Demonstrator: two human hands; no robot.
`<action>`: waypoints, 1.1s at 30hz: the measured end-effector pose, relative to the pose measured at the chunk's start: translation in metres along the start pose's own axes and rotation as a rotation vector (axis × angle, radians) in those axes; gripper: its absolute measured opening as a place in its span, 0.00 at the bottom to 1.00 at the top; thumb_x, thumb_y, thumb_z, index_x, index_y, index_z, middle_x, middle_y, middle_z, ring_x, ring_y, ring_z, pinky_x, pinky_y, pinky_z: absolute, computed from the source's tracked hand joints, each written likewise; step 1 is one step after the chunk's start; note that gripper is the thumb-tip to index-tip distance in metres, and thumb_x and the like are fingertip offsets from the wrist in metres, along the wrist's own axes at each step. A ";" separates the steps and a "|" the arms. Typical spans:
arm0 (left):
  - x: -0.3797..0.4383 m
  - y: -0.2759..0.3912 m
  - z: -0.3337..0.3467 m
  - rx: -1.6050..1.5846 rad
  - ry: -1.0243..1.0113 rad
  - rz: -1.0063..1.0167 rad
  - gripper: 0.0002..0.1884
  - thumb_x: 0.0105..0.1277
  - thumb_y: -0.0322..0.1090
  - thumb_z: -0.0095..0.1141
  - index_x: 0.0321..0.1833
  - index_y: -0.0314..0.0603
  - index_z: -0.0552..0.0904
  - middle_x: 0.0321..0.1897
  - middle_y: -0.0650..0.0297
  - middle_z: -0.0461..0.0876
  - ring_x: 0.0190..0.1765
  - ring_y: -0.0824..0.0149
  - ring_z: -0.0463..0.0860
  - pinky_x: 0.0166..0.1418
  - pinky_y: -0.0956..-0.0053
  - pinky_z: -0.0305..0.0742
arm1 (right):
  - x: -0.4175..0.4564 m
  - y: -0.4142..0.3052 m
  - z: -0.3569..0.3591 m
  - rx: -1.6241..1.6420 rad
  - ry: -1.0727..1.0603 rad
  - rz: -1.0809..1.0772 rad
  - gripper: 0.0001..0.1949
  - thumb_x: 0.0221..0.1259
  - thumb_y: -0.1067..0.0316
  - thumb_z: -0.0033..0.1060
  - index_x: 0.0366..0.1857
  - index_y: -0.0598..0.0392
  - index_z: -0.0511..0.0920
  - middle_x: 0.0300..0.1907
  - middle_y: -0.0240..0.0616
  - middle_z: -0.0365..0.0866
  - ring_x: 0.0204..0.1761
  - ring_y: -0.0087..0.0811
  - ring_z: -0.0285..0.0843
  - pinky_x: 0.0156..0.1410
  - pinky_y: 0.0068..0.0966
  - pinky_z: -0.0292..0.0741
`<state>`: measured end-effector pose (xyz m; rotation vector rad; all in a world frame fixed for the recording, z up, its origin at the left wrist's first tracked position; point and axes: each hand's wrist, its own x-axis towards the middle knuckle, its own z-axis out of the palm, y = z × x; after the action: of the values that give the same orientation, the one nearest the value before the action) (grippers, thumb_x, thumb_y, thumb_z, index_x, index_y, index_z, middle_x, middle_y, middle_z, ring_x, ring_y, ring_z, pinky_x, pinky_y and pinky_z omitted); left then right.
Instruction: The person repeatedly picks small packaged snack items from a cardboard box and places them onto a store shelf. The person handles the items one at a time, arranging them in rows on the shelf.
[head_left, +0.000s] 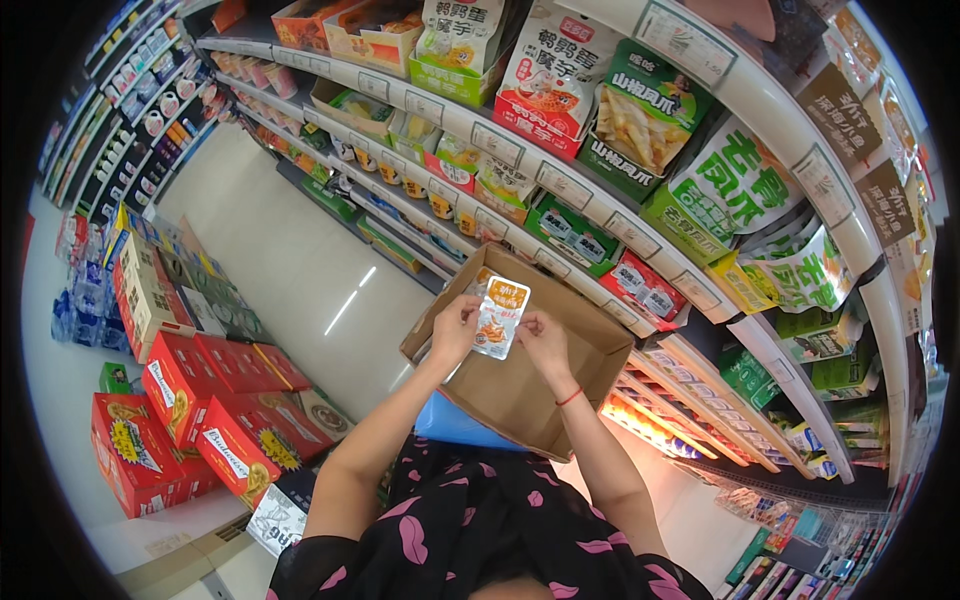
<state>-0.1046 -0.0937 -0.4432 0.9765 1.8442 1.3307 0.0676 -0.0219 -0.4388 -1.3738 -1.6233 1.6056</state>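
A small snack sachet (501, 319), white with an orange top and a food picture, is held upright over a cardboard box (525, 409). My left hand (454, 330) pinches its left edge between thumb and fingers. On the opposite edge, the fingertips of my right hand (545, 343) grip it too. A red cord circles my right wrist. The shallow open box sits tilted in front of my body, its brown floor largely bare. Behind the sachet, part of another packet shows at the box's far left corner, mostly covered by my left hand.
A blue surface (457, 424) lies under the box. Curved shelves (570, 187) of packaged snacks with price tags run close on the right. Stacked red Budweiser cartons (247, 442) stand on the left, with wrapped water bottles (90, 300) beyond. Tiled aisle floor (300, 247) stretches ahead.
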 end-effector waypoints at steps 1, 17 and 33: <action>0.000 0.004 0.000 -0.014 -0.006 0.005 0.12 0.68 0.21 0.58 0.53 0.34 0.84 0.42 0.53 0.89 0.42 0.63 0.88 0.48 0.70 0.82 | 0.000 -0.001 -0.002 -0.017 0.011 -0.025 0.07 0.66 0.77 0.62 0.46 0.62 0.80 0.37 0.34 0.85 0.37 0.24 0.84 0.44 0.20 0.82; -0.011 0.094 0.002 -0.154 -0.148 0.087 0.12 0.74 0.21 0.53 0.59 0.33 0.80 0.45 0.63 0.85 0.46 0.75 0.82 0.51 0.79 0.78 | -0.047 -0.080 -0.036 -0.101 0.256 -0.287 0.19 0.64 0.80 0.63 0.58 0.59 0.73 0.40 0.36 0.85 0.38 0.21 0.84 0.44 0.20 0.81; -0.025 0.159 0.005 -0.224 -0.173 0.298 0.17 0.74 0.20 0.54 0.64 0.36 0.79 0.48 0.64 0.83 0.48 0.75 0.80 0.54 0.78 0.78 | -0.085 -0.135 -0.067 0.004 0.335 -0.484 0.19 0.64 0.80 0.64 0.58 0.60 0.75 0.43 0.38 0.84 0.39 0.23 0.83 0.44 0.22 0.81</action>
<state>-0.0566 -0.0803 -0.2900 1.2358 1.4254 1.5355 0.1163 -0.0398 -0.2737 -1.0665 -1.5868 1.0380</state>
